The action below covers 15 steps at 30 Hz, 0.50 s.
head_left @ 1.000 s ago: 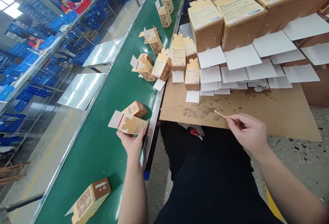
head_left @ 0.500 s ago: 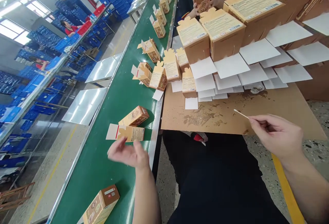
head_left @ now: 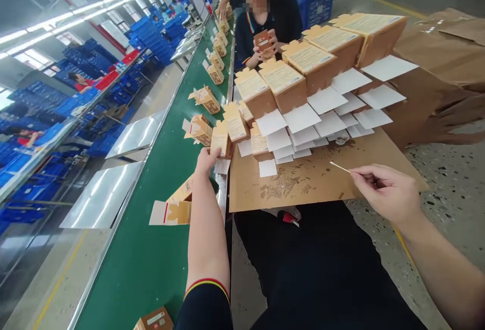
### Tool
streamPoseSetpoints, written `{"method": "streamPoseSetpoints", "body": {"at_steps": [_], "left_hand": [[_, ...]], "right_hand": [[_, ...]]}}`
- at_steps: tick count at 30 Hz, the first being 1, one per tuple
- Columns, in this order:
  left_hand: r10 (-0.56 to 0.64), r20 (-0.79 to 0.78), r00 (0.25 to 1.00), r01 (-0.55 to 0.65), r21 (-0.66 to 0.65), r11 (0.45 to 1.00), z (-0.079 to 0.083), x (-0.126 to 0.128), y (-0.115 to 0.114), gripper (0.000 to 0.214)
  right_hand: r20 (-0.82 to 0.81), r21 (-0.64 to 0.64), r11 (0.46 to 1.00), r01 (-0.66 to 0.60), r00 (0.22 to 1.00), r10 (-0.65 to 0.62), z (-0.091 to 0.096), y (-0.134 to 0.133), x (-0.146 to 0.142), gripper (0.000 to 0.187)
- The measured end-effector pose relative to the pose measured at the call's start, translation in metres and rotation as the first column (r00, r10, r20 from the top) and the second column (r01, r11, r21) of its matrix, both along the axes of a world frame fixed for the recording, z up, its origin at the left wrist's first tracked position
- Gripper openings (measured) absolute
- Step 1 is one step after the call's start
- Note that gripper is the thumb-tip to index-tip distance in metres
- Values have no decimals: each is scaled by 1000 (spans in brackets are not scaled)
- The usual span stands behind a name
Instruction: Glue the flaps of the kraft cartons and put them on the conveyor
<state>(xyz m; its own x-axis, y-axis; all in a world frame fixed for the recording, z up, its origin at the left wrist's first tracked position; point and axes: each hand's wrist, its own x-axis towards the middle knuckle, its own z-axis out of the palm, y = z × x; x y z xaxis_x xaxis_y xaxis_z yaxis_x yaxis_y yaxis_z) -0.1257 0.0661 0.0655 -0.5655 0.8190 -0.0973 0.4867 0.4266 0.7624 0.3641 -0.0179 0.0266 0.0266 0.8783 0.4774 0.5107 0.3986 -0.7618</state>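
Note:
My left hand point(head_left: 206, 160) reaches forward and grips the lower end of a small brown-and-tan carton point(head_left: 220, 135) at the belt's right edge. Its thumb lies on the carton's face; the other fingers are partly hidden. A white flap point(head_left: 222, 167) sticks out below that carton. My right hand point(head_left: 390, 188) is closed in a pinch on a thin cotton swab point(head_left: 340, 167), its tip pointing left above the cardboard sheet point(head_left: 288, 183). Beside the gripped carton stands another carton point(head_left: 235, 123). Two more cartons, one with an open flap point(head_left: 157, 213), lie partly behind my left forearm.
Stacked cartons point(head_left: 284, 82) with white flaps stand on the cardboard. Several cartons point(head_left: 215, 73) line the green belt point(head_left: 140, 259), and another carton point(head_left: 155, 320) lies at its near end. Across the stack a co-worker point(head_left: 265, 21) holds a brown box point(head_left: 262, 41).
My left hand has moved forward along the belt, from beside the lying cartons to the standing carton, and taken hold of it. My right hand still pinches the swab. The view has shifted.

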Motion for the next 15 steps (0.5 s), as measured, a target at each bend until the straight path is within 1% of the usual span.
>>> {"method": "streamPoseSetpoints", "body": {"at_steps": [3,5,6,7,9,10,12,15], "left_hand": [[-22,-8,1000,22,25,999,-8,1,-39,49],[26,31,999,-30,123,992,-13,1,-73,64],[61,80,995,-75,194,978,-15,2,-90,72],[60,148,987,-97,261,960,-17,4,-107,77],[-2,306,952,-110,348,931,-20,14,-137,77],[-48,382,923,-105,369,923,-21,21,-149,75],[-110,515,850,-111,379,919,-25,40,-164,76],[-135,641,755,-150,370,917,-36,70,-169,87]], "right_hand": [[40,-31,993,113,993,-112,-5,6,18,14],[105,-52,984,169,981,-163,-4,16,27,9],[149,-63,980,189,973,-178,-2,23,31,9],[197,-78,977,197,964,-179,0,30,33,12],[297,-122,973,198,942,-155,4,47,35,20],[346,-152,969,196,929,-133,6,56,34,22],[439,-218,959,180,896,-69,11,74,29,24],[567,-280,949,146,823,41,17,99,20,22]]}}
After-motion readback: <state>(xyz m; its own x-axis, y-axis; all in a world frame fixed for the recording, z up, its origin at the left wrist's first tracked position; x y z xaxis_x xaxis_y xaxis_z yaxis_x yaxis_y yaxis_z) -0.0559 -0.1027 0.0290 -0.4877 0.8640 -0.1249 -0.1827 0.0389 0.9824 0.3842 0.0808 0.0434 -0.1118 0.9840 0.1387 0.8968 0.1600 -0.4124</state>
